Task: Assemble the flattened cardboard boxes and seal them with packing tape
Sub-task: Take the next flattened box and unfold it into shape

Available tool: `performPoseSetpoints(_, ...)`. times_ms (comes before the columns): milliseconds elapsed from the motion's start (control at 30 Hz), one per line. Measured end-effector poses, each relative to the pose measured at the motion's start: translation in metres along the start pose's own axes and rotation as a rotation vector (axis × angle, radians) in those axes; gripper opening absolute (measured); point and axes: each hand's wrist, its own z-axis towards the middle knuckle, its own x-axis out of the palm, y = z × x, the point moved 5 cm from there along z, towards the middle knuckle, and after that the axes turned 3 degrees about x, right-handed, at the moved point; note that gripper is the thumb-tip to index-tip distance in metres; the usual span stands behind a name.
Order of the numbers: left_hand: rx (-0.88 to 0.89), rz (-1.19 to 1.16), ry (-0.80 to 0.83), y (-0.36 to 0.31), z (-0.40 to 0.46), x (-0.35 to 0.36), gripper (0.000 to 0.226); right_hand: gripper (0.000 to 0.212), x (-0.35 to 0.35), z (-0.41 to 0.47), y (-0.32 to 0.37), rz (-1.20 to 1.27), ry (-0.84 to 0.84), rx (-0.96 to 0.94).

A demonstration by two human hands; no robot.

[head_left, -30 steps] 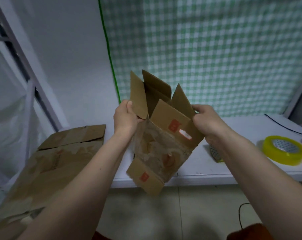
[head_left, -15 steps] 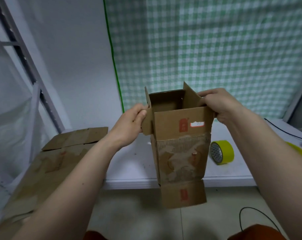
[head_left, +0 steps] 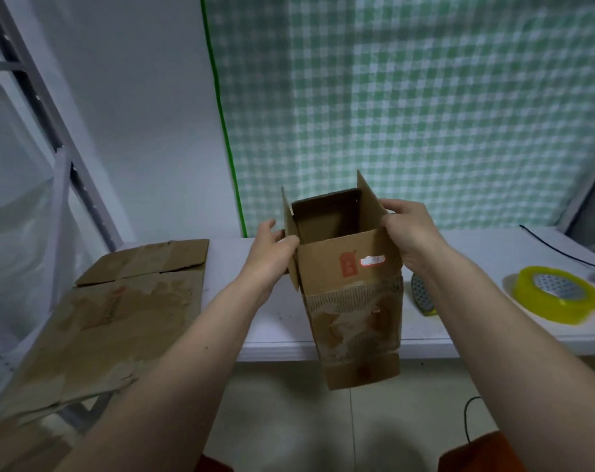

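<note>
**Box squared up, held in the air at the table edge**

Cardboard box (head_left: 352, 294) is upright in front of the white table (head_left: 493, 264), top flaps open, bottom flap hanging down. Left hand (head_left: 272, 253) grips the left side flap, fingers curled round its edge. Right hand (head_left: 406, 236) grips the top right corner, fingers over the rim. Flattened boxes (head_left: 119, 301) lie at the table's left end. Yellow tape roll (head_left: 554, 303) lies at the right; a second roll (head_left: 422, 298) is partly hidden behind the right forearm.

Beyond the hands we see a green-and-white checked curtain (head_left: 425, 107), lit from behind, with a plain white wall (head_left: 136, 114) to their left. Below them runs a white table (head_left: 493, 253), pale tiled floor (head_left: 306, 420) underneath. Far left, what may be grey metal shelving (head_left: 50, 131).
</note>
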Motion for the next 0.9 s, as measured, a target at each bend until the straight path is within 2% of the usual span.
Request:
performPoseSetpoints(100, 0.036, -0.037, 0.064, -0.009, 0.006, 0.012, 0.04, 0.044, -0.007, 0.006, -0.007, 0.054, -0.027, 0.027)
performPoseSetpoints(167, 0.061, 0.009, 0.051, -0.015, 0.008, 0.008, 0.036, 0.043, -0.009, 0.007, -0.01, 0.094, -0.016, 0.052)
performPoseSetpoints(367, 0.107, 0.153, 0.033, -0.011, 0.02, -0.01, 0.035, 0.039, 0.01, 0.012, -0.018, 0.068, 0.022, 0.01)
performPoseSetpoints(500, 0.098, 0.163, -0.063, 0.006, 0.027, -0.024, 0.04, 0.034, 0.013, 0.018, -0.023, 0.128, -0.015, 0.028)
performPoseSetpoints(567, 0.192, 0.364, -0.154, 0.007, 0.027, -0.032, 0.041, 0.032, 0.012, 0.019, -0.023, 0.132, -0.018, 0.015)
performPoseSetpoints(633, 0.385, 0.768, -0.296, -0.004, 0.017, -0.036, 0.042, 0.03, 0.011, 0.02, -0.024, 0.108, -0.041, -0.007)
performPoseSetpoints(700, 0.535, 1.282, -0.305, -0.014, 0.01, -0.03, 0.053, 0.029, 0.01, 0.02, -0.025, 0.033, -0.07, -0.038)
performPoseSetpoints(767, 0.508, 1.53, -0.189, -0.014, 0.011, -0.023, 0.066, 0.036, 0.007, 0.024, -0.027, -0.129, -0.112, -0.12)
performPoseSetpoints(833, 0.426, 1.513, -0.08, -0.011, 0.01, -0.018, 0.062, 0.044, 0.006, 0.021, -0.026, -0.449, -0.165, -0.293)
performPoseSetpoints(900, 0.342, 1.291, 0.034, -0.004, 0.008, -0.015, 0.062, 0.046, 0.009, 0.014, -0.024, -0.797, -0.243, -0.515)
